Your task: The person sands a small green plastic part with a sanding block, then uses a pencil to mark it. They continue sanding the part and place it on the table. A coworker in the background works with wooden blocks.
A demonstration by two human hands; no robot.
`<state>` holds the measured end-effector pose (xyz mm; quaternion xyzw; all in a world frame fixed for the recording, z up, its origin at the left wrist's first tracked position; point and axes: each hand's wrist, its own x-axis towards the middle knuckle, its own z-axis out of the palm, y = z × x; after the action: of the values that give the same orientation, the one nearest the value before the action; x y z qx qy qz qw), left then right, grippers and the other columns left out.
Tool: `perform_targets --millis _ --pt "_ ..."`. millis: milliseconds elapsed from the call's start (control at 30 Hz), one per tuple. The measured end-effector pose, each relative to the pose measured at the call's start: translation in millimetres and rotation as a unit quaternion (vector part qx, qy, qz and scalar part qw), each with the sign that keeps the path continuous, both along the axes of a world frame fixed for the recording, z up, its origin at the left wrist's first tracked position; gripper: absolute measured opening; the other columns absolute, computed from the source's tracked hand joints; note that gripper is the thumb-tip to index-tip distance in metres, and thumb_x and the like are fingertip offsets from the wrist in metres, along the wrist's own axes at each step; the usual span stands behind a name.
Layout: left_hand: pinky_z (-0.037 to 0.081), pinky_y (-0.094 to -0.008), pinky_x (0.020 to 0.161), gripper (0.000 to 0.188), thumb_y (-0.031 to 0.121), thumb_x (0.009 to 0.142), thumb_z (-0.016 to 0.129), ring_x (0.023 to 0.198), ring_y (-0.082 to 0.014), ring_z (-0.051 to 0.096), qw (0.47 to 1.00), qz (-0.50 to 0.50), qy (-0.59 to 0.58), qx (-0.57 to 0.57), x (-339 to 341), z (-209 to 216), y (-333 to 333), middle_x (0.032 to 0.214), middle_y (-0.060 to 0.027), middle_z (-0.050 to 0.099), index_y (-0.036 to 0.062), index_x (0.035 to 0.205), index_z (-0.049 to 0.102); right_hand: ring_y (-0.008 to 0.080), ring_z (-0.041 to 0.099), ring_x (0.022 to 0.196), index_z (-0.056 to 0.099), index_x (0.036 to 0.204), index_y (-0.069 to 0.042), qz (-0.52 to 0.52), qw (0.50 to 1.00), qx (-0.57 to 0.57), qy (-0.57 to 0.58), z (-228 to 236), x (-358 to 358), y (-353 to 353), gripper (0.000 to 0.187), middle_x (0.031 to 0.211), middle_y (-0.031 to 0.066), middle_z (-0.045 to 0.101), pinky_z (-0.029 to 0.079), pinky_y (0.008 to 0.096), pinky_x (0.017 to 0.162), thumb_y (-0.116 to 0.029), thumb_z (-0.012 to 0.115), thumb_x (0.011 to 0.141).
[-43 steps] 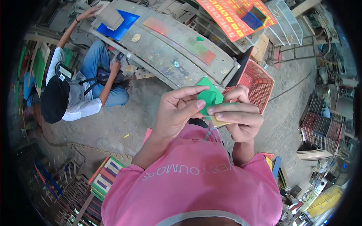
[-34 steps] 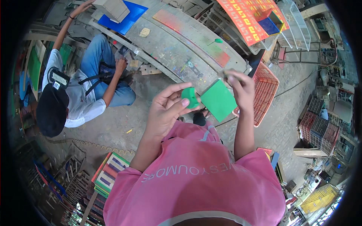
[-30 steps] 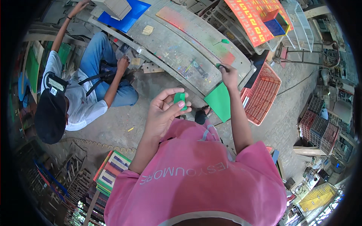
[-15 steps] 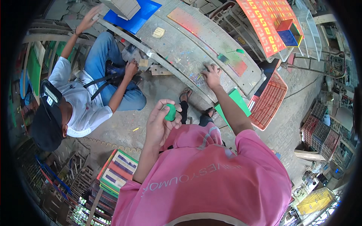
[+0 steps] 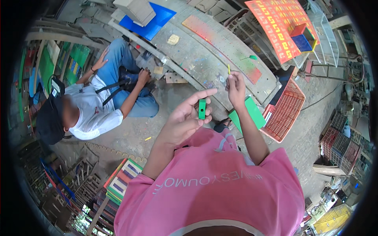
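Observation:
My left hand (image 5: 182,118) is closed around a small green block (image 5: 202,109), in front of my chest. The block's narrow side faces up and has a dark round hole in it; my index finger stretches out past it. Off to the right, over the near edge of the workbench, my right hand (image 5: 236,89) pinches a thin yellow stick (image 5: 228,69) that points away from me. The two hands are apart.
The grey workbench (image 5: 197,65) bears a blue sheet (image 5: 161,23) under a grey block and a long red-and-green stained perforated board (image 5: 220,45). A green panel (image 5: 251,114) and an orange crate (image 5: 281,114) stand at the right. A co-worker (image 5: 94,114) sits at the left.
My right hand has lifted off the bench with the yellow stick. My left hand has moved right and turned the green block, so its hole shows. The co-worker's raised hand has come down to the knee.

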<state>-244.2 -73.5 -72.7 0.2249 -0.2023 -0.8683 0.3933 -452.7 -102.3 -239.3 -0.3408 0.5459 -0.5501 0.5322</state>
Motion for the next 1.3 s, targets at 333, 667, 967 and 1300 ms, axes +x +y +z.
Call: perform_targets --millis 333,667,967,1300 --pt "0.044 -0.0376 0.089 0.057 0.015 0.091 0.053 0.104 -0.0236 0.053 0.992 -0.024 -0.005 -0.121 -53.8 31.9 -1.1 0.119 -0.0154 0.05 -0.0065 0.137 0.028 0.0112 0.042 0.069 0.055 0.099 0.001 -0.08 0.981 -0.17 -0.05 136.2 -37.5 80.1 0.016 0.084 0.0049 0.047 0.035 0.0243 0.062 -0.011 0.046 0.096" --pt "0.046 -0.0376 0.094 0.047 0.013 0.094 0.048 0.112 -0.0292 0.054 1.0 0.027 0.007 -0.015 -60.9 10.1 19.9 0.127 -0.021 0.048 -0.004 0.135 0.033 0.0249 0.061 0.07 0.045 0.103 0.0 -0.129 0.953 -0.261 -0.081 185.1 -38.0 118.2 0.014 0.092 0.0213 0.057 0.053 0.0359 0.062 -0.011 0.039 0.099" --pt "0.045 -0.039 0.1 0.035 -0.012 0.076 0.061 0.115 -0.0298 0.053 1.0 -0.008 0.021 -0.022 -50.4 -4.9 39.5 0.121 -0.0148 0.053 0.0043 0.103 0.049 0.0229 0.06 0.069 0.046 0.101 0.001 -0.117 0.964 -0.238 -0.026 191.9 -40.9 131.5 0.015 0.086 0.0204 0.058 0.052 0.0324 0.062 -0.012 0.039 0.099" --pt "0.055 -0.034 0.082 0.037 0.0 0.071 0.075 0.095 -0.0269 0.064 0.999 0.005 0.021 -0.048 -45.0 -18.2 42.8 0.115 -0.0144 0.058 0.0037 0.104 0.058 0.0211 0.061 0.068 0.05 0.096 0.004 -0.082 0.975 -0.206 -0.028 196.8 -27.0 124.1 0.015 0.082 0.0183 0.06 0.051 0.0297 0.063 -0.01 0.044 0.097"
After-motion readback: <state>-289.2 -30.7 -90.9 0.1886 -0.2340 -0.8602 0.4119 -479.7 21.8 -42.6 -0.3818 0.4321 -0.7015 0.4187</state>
